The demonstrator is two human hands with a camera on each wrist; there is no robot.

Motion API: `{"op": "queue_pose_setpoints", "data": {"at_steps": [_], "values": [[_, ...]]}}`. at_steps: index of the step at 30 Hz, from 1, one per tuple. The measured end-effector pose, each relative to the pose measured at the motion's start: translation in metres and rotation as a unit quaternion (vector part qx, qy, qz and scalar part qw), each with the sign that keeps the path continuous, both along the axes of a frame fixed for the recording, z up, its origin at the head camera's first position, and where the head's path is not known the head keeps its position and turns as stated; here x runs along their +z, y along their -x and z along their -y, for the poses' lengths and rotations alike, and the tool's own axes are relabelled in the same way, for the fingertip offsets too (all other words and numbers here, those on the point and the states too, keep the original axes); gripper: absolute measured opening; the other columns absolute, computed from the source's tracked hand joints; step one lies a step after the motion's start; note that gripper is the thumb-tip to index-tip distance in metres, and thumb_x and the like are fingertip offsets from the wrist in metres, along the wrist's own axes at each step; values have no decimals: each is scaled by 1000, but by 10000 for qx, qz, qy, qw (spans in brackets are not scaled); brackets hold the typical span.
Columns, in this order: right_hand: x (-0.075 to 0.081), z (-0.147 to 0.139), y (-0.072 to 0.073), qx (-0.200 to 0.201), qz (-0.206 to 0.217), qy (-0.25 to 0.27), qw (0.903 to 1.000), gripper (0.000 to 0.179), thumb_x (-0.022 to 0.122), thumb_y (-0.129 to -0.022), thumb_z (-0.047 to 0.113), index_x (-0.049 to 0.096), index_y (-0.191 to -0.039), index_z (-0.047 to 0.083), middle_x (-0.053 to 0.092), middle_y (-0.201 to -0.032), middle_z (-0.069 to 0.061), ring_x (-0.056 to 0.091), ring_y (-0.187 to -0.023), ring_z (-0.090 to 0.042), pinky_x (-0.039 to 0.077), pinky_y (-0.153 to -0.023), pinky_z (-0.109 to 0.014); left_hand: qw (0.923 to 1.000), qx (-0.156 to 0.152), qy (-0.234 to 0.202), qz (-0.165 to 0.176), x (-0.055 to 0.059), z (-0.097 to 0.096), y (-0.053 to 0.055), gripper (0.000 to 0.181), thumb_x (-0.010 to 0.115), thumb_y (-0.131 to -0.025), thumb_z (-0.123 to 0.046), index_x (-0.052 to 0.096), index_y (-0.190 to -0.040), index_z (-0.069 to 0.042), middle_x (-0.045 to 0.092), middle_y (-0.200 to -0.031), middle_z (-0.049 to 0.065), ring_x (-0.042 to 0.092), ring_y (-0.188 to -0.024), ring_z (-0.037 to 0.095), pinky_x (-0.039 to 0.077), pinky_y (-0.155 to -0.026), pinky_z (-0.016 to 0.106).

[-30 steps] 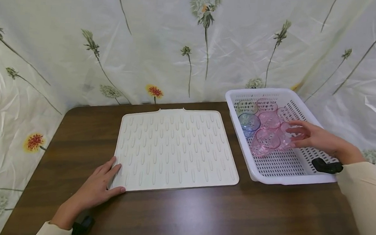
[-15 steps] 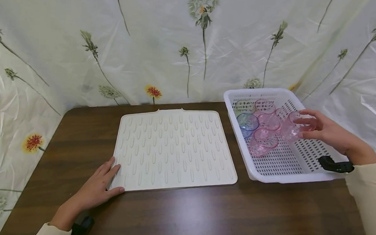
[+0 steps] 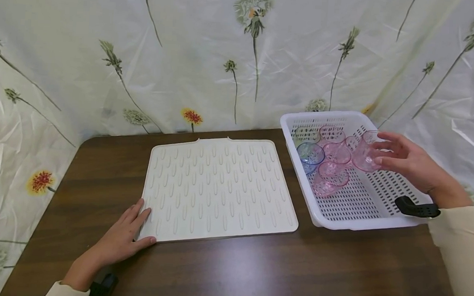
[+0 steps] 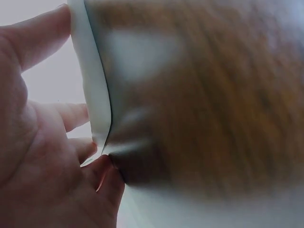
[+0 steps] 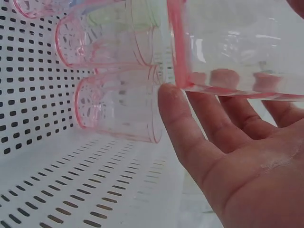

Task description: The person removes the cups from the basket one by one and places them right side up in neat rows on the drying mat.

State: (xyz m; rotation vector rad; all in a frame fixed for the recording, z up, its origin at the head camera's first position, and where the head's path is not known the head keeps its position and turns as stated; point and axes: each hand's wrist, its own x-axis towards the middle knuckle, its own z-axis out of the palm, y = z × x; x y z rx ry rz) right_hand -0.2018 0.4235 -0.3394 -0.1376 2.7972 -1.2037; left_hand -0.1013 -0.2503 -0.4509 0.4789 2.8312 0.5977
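Note:
My right hand (image 3: 413, 166) grips a clear pink drinking glass (image 3: 366, 155) from its right side, above the right part of the white basket (image 3: 318, 217). In the right wrist view the fingers lie along the wall of this glass (image 5: 228, 52), close over the other glasses. Several more pink glasses (image 3: 332, 177) stand in the basket, with a blue glass (image 3: 311, 153) and a pale green glass (image 3: 307, 134) on its left. My left hand (image 3: 117, 238) rests on the front left corner of a white ribbed mat (image 3: 223, 187), fingers spread along its edge.
Mat and basket sit side by side on a dark brown wooden table (image 3: 222, 272). The basket has slotted walls and a slotted floor. Behind the table hangs a pale sheet (image 3: 185, 65) printed with flowers.
My right hand has lifted the pink glass up from among the other glasses in the basket, moving right and then slightly back left. The left hand stays at the mat's corner.

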Motion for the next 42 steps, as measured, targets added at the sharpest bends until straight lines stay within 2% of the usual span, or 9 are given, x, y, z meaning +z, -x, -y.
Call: {"op": "queue_pose_setpoints", "data": {"at_steps": [3,12,17,20,23,26,30,33,42], "values": [[-1,0,0,-22,-137,59,9999,73,62,-97,18,21,-157,15,47,-117,33,50,-103,18,48,-76,-10,10000,4,5,-16,1,0,0,86,65,-91,-51,35,-151,3,16,-163,30,22,-145,55,30,-111,67],[3,0,1,-37,-122,156,9998,71,59,-99,19,20,-157,29,45,-119,36,51,-104,19,43,-78,-6,9999,-45,106,38,3,-2,-1,86,63,-92,-51,34,-151,4,14,-163,30,21,-145,54,28,-112,66],[10,6,6,-64,-176,25,9998,71,60,-99,21,20,-157,29,46,-118,37,51,-103,19,43,-78,-6,9999,-42,91,94,3,-2,-1,86,63,-92,-51,33,-151,4,13,-163,30,20,-146,54,27,-112,67],[17,15,14,-91,-180,-95,9998,72,61,-98,26,20,-158,27,51,-125,27,51,-102,18,44,-78,-7,9999,-26,119,89,3,-2,-2,86,63,-92,-52,34,-151,4,14,-163,31,20,-145,54,28,-112,68],[24,27,24,-122,-97,-317,9994,75,62,-97,33,19,-158,30,52,-143,5,50,-103,15,46,-87,-17,9999,-5,125,86,3,-2,-2,87,63,-92,-52,34,-151,4,14,-162,31,20,-145,54,28,-111,68],[31,40,32,-97,-11,-348,9993,77,62,-96,37,17,-158,31,42,-154,-17,53,-118,-4,47,-103,-45,9999,-4,126,84,3,-2,-1,87,63,-91,-52,34,-151,4,14,-162,31,20,-145,54,28,-111,68],[40,59,44,44,59,-303,9995,81,63,-95,42,16,-159,30,39,-156,-20,46,-134,-37,34,-106,-71,9999,13,121,63,3,-2,-1,88,64,-91,-52,34,-151,4,14,-162,31,20,-145,53,28,-111,68],[47,73,52,168,71,-367,9992,82,63,-94,44,15,-159,28,40,-156,-20,45,-134,-44,34,-106,-72,9999,28,111,81,3,-2,-1,88,64,-91,-52,33,-151,4,13,-163,30,20,-145,53,28,-112,68],[66,113,73,577,172,-374,9975,82,62,-95,46,18,-159,20,42,-156,-18,45,-137,-39,34,-110,-65,9999,21,78,130,3,-2,-1,87,64,-91,-51,33,-151,4,13,-163,30,19,-145,54,26,-112,68]]}}
